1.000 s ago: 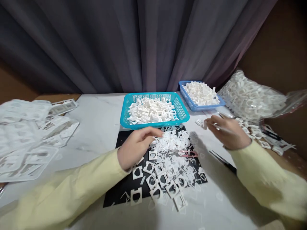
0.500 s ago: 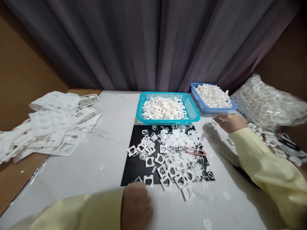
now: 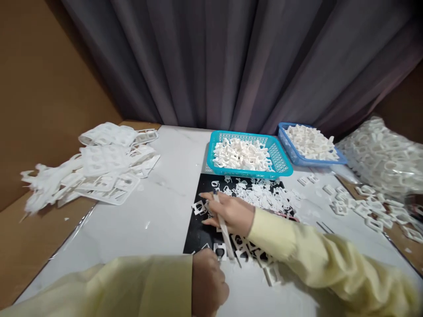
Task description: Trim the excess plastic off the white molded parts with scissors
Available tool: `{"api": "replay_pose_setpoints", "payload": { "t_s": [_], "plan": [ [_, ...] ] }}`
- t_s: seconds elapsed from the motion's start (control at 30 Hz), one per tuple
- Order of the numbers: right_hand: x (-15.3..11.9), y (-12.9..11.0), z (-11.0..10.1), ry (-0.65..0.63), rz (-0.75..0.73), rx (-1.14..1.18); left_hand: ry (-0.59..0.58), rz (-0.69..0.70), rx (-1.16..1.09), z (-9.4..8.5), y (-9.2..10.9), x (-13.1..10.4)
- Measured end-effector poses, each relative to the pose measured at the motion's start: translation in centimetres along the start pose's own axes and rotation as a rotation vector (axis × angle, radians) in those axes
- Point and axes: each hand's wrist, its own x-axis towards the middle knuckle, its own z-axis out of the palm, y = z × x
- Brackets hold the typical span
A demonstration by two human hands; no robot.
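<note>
My right hand (image 3: pixel 233 213) reaches over the black mat (image 3: pixel 194 237), with a slim pale stick-like tool (image 3: pixel 224 229) between its fingers; the tool's exact kind is unclear. Its fingertips are close to small square white plastic frames (image 3: pixel 199 207) at the mat's left. My left hand (image 3: pixel 208 281) is closed at the mat's front edge, beside another square frame (image 3: pixel 220 252); whatever its fingers hold is hidden. A heap of thin white scraps (image 3: pixel 267 196) covers the mat's back right. Pink-handled snips (image 3: pixel 287 216) are partly hidden behind my right forearm.
Behind the mat stands a turquoise basket (image 3: pixel 251 174) of white parts, with a blue basket (image 3: pixel 310 161) of more to its right. A clear bag (image 3: pixel 385 154) of white pieces and loose parts (image 3: pixel 370 211) lie far right. White sheet-like frames (image 3: pixel 109 163) are piled left.
My right hand has swung left from beside the blue basket to over the mat, bringing the pale stick-like tool. My left hand stays closed at the front edge. The view has shifted slightly left.
</note>
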Motion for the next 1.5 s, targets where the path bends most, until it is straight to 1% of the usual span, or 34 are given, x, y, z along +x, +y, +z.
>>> {"api": "replay_pose_setpoints", "payload": {
  "t_s": [0.07, 0.13, 0.23, 0.3, 0.4, 0.47, 0.53, 0.63, 0.67, 0.7, 0.77, 0.87, 0.97, 1.13, 1.2, 1.27, 1.33, 1.4, 1.5],
  "plan": [
    [2.1, 0.6, 1.1, -0.038, -0.031, 0.058, -0.006, 0.004, -0.007, -0.3, 0.2, -0.2],
    [3.2, 1.1, 1.9, -0.056, -0.024, 0.114, -0.013, 0.024, 0.053, -0.7, 0.5, -0.3],
    [2.8, 1.2, 1.7, -0.045, 0.021, 0.204, 0.012, 0.019, 0.068, -1.0, 0.9, -0.3],
    [1.3, 0.9, 0.5, -0.016, 0.065, 0.276, 0.053, 0.004, 0.046, -1.3, 1.0, 0.0],
    [-1.9, -0.2, -2.5, 0.048, 0.157, 0.411, 0.135, -0.033, -0.011, -2.3, 1.2, 0.8],
    [-4.3, -1.2, -4.5, 0.090, 0.225, 0.501, 0.213, -0.080, -0.055, -3.7, 1.6, 1.6],
    [-6.5, -2.0, -5.8, 0.113, 0.281, 0.564, 0.281, -0.151, -0.095, -5.3, 2.4, 2.8],
    [-9.0, -2.1, -6.2, 0.159, 0.338, 0.591, 0.309, -0.229, -0.144, -7.3, 4.2, 5.7],
    [-9.6, -1.9, -6.0, 0.177, 0.348, 0.589, 0.310, -0.297, -0.173, -7.7, 4.9, 6.7],
    [-10.0, -1.5, -5.7, 0.196, 0.355, 0.585, 0.307, -0.335, -0.186, -7.8, 5.5, 7.8],
    [-10.6, -0.6, -5.0, 0.234, 0.359, 0.581, 0.300, -0.339, -0.170, -7.6, 6.3, 9.8],
    [-11.0, 0.8, -4.2, 0.308, 0.356, 0.590, 0.206, -0.305, -0.093, -6.6, 6.4, 11.7],
    [-11.4, 1.9, -3.7, 0.375, 0.368, 0.604, 0.139, -0.267, -0.011, -5.9, 5.8, 12.5],
    [-12.1, 2.9, -3.1, 0.415, 0.417, 0.612, 0.138, -0.247, 0.070, -5.6, 5.1, 13.1],
    [-12.4, 3.2, -3.0, 0.434, 0.457, 0.587, 0.146, -0.250, 0.065, -5.5, 4.8, 13.4],
    [-12.6, 3.6, -3.0, 0.458, 0.508, 0.555, 0.160, -0.265, 0.016, -5.5, 4.6, 13.7],
    [-12.8, 4.1, -2.9, 0.483, 0.570, 0.519, 0.158, -0.280, -0.082, -5.4, 4.4, 14.0],
    [-12.9, 4.7, -2.7, 0.507, 0.642, 0.483, 0.128, -0.307, -0.252, -5.4, 4.2, 14.2],
    [-13.0, 5.7, -2.4, 0.530, 0.737, 0.467, 0.098, -0.392, -0.521, -5.5, 4.0, 14.3]
  ]
}}
